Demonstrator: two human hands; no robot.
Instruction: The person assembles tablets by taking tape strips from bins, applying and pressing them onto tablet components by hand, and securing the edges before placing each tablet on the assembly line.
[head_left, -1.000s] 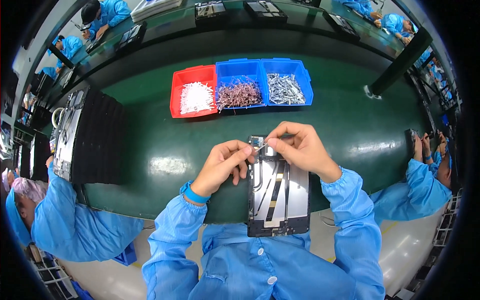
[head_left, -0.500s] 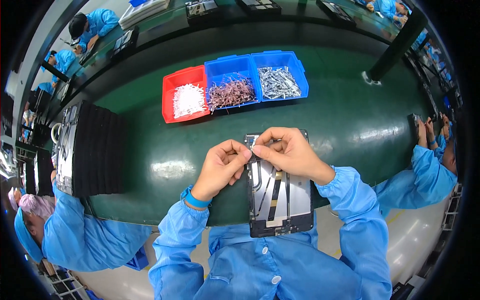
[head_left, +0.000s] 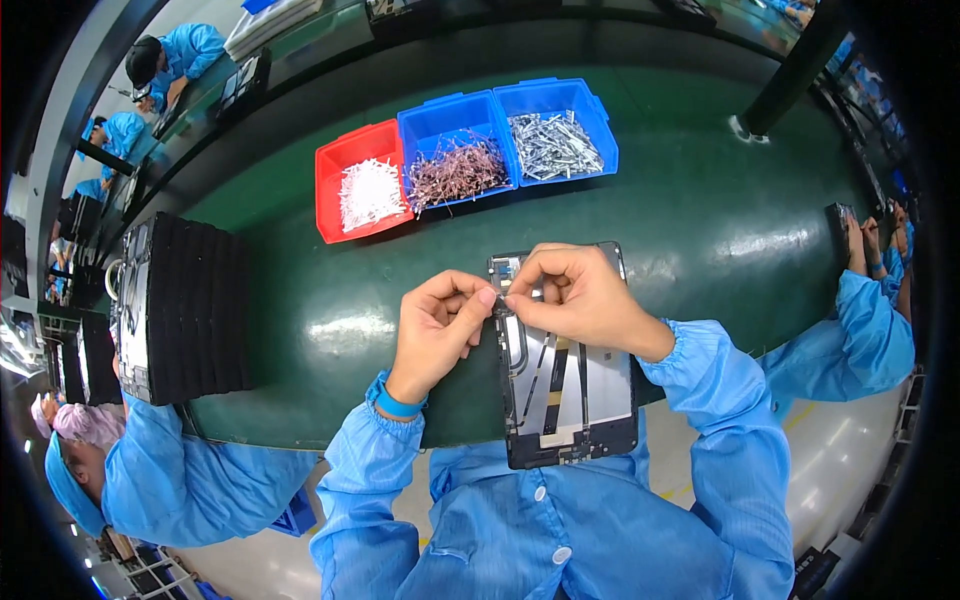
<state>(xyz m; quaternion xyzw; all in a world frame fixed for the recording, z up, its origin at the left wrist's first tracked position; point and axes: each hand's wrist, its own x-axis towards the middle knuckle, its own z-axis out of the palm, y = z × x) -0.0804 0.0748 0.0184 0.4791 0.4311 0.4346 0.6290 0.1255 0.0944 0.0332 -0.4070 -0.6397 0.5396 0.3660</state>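
An opened tablet with its inner parts showing lies at the front edge of the green table, slightly tilted. Over its upper left corner my left hand and my right hand meet. Thumb and index finger are pinched together on each hand. Whatever sits between the fingertips is too small to make out. My right hand covers part of the tablet's upper half. A blue band circles my left wrist.
Beyond the tablet stand a red bin of small white pieces, a blue bin of thin brownish pieces and another blue bin of silvery strips. A black stack rises at the left. Co-workers sit on both sides.
The view has shifted slightly. Both hands stay pinched at the tablet's upper left corner; the small pale piece seen between the fingertips before no longer shows clearly.
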